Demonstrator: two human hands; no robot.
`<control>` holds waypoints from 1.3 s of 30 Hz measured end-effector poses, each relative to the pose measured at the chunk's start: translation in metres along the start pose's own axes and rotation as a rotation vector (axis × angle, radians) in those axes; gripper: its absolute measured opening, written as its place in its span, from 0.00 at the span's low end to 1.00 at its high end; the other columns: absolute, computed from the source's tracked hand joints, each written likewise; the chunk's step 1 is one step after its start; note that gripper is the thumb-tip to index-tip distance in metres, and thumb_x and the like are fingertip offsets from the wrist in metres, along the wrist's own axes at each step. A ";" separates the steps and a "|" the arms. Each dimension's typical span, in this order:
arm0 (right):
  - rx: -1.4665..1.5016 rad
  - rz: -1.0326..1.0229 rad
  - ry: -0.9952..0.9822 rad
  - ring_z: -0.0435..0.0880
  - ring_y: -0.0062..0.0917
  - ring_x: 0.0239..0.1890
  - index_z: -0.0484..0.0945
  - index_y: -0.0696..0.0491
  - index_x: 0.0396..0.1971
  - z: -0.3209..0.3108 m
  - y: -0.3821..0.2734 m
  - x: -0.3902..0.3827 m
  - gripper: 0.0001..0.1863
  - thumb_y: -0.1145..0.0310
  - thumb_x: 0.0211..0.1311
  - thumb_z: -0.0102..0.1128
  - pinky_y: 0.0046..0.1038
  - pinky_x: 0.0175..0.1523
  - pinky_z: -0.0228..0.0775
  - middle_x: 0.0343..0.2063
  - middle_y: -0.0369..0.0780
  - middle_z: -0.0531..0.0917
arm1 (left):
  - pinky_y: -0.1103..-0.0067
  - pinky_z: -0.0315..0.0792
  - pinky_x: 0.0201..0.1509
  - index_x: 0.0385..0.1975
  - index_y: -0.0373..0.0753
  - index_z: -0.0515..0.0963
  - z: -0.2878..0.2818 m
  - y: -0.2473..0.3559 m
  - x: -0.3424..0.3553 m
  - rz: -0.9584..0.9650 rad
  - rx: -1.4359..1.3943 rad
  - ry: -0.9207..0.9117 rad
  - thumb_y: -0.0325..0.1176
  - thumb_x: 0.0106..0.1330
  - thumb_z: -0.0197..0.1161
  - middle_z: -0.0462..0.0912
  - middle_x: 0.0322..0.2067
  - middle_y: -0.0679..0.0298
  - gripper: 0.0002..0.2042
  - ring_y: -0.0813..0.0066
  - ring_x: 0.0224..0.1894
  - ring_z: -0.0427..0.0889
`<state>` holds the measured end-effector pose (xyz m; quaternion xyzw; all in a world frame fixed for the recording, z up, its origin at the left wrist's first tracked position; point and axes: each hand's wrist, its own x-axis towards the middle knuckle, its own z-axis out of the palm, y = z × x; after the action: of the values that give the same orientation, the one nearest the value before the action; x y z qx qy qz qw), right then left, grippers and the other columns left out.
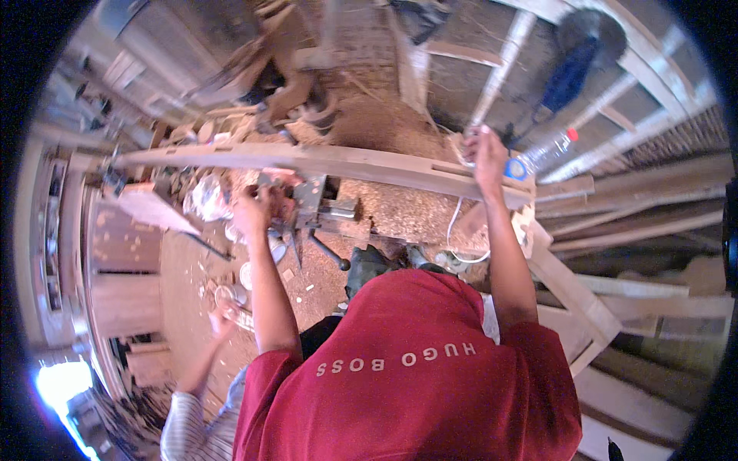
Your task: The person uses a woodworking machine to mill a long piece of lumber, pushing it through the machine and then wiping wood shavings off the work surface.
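Observation:
A long wooden beam [307, 160] with slots cut in it lies across the shavings-covered bench. My left hand [252, 209] is on the near side of the beam, its fingers curled beside the reddish and grey bench vise [310, 194]. What those fingers hold, if anything, is blurred. At the beam's right end, my right hand [484, 157] is closed just above the wood. Something whitish shows by its fingers, too unclear to name. A white cord [453, 230] loops down below the beam near that hand.
A clear plastic bottle [546, 154] with a red cap lies right of my right hand. A crumpled plastic bag [207, 198] sits left of the vise. The vise handle [330, 250] sticks out toward me. Another person's hand [223, 316] is at lower left. Boards [638, 215] are stacked right.

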<state>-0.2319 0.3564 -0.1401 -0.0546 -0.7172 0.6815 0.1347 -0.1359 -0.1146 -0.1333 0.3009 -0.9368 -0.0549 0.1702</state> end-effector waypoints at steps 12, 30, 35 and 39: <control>-0.020 -0.126 0.054 0.81 0.22 0.24 0.77 0.59 0.29 -0.007 0.002 0.001 0.21 0.60 0.74 0.41 0.23 0.26 0.73 0.26 0.40 0.82 | 0.62 0.76 0.50 0.43 0.44 0.84 -0.010 0.008 -0.006 -0.019 -0.078 -0.047 0.55 0.61 0.61 0.86 0.39 0.51 0.22 0.50 0.43 0.85; -0.189 -0.113 0.026 0.78 0.20 0.21 0.78 0.59 0.28 -0.003 0.003 -0.001 0.29 0.49 0.77 0.40 0.25 0.28 0.69 0.18 0.38 0.79 | 0.61 0.75 0.50 0.43 0.46 0.84 0.006 -0.002 0.000 -0.065 -0.093 -0.064 0.55 0.60 0.62 0.87 0.39 0.53 0.21 0.52 0.43 0.85; -0.199 -0.104 0.017 0.79 0.21 0.21 0.79 0.59 0.28 -0.008 0.005 -0.001 0.30 0.48 0.77 0.40 0.26 0.28 0.69 0.19 0.38 0.79 | 0.62 0.75 0.50 0.42 0.46 0.84 0.001 0.006 0.001 -0.053 -0.097 -0.059 0.54 0.60 0.63 0.87 0.38 0.55 0.20 0.53 0.43 0.85; -0.218 -0.096 0.004 0.79 0.21 0.22 0.79 0.59 0.27 -0.005 0.003 -0.001 0.32 0.46 0.77 0.39 0.26 0.28 0.69 0.18 0.38 0.79 | 0.62 0.76 0.50 0.42 0.47 0.84 0.005 -0.001 -0.003 -0.032 -0.094 -0.012 0.54 0.60 0.63 0.87 0.38 0.56 0.19 0.53 0.42 0.85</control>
<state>-0.2298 0.3610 -0.1427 -0.0357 -0.7886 0.5921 0.1618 -0.1346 -0.1138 -0.1389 0.3071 -0.9292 -0.1036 0.1776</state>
